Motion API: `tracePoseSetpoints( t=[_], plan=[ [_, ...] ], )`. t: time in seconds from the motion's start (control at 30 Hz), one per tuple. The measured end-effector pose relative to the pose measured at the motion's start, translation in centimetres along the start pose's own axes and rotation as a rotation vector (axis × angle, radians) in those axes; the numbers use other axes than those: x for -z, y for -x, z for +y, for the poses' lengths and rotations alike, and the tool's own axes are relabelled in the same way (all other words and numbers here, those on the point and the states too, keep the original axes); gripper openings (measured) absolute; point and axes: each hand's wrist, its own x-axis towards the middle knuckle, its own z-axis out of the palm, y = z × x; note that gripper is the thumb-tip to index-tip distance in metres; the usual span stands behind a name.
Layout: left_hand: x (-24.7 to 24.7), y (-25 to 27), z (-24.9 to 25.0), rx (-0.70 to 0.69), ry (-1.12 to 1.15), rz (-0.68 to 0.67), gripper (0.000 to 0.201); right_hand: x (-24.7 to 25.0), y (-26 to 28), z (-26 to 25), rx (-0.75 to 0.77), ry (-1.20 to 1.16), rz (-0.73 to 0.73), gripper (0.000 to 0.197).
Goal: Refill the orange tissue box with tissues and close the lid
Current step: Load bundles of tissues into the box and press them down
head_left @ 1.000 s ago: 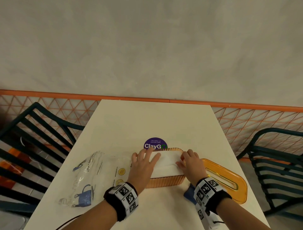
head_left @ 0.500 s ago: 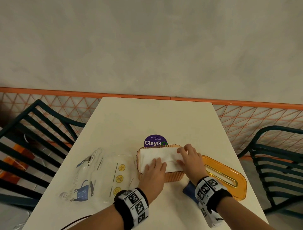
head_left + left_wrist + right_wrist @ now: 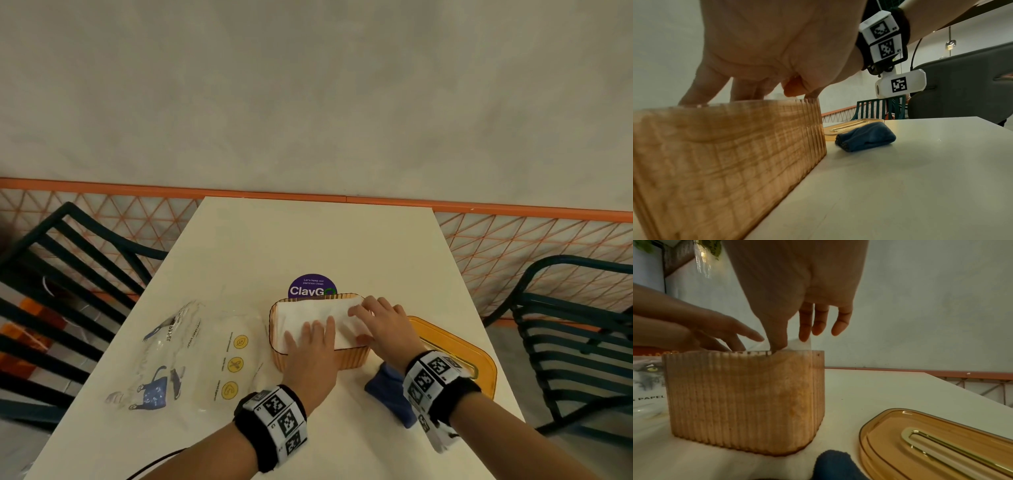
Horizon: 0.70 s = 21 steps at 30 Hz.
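The orange ribbed tissue box (image 3: 354,358) stands lidless on the table's near middle, filled to the rim with white tissues (image 3: 301,313). My left hand (image 3: 310,337) lies flat on the stack's near side with straight fingers. My right hand (image 3: 370,318) covers the stack's right end. In the right wrist view its thumb pushes down inside the box (image 3: 746,399) wall, and a tissue corner (image 3: 801,344) sticks up behind it. The amber lid (image 3: 452,346) with a gold-rimmed slot lies flat on the table right of the box.
An empty clear plastic wrapper (image 3: 191,353) lies left of the box. A folded blue cloth (image 3: 387,387) sits between the box and the lid, under my right wrist. A purple sticker (image 3: 312,287) is behind the box. Dark green chairs (image 3: 68,291) flank the table.
My left hand drew back from the box's far left corner to the near middle of the tissues. My right hand slid slightly further over the right end.
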Motion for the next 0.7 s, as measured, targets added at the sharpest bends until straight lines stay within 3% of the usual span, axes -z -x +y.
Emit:
tracePoseSetpoints(
  t=[0.13, 0.23, 0.43, 0.7],
  plan=[
    [-1.2, -0.1, -0.1, -0.06, -0.039, 0.106, 0.071, -0.3, 0.0, 0.1, 0.054, 0.058, 0.033, 0.048],
    [-1.2, -0.1, -0.1, -0.112, -0.021, 0.14, 0.064, -0.8, 0.4, 0.1, 0.067, 0.098, 0.035, 0.027],
    [-0.5, -0.2, 1.0, -0.003, 0.065, 0.081, 0.05, -0.6, 1.3, 1.0, 0.032, -0.005, -0.021, 0.027],
    [0.3, -1.9, 2.0, 0.133, 0.197, -0.019, 0.034, 0.9, -1.8, 0.2, -0.086, 0.062, -0.246, 0.02]
  ],
)
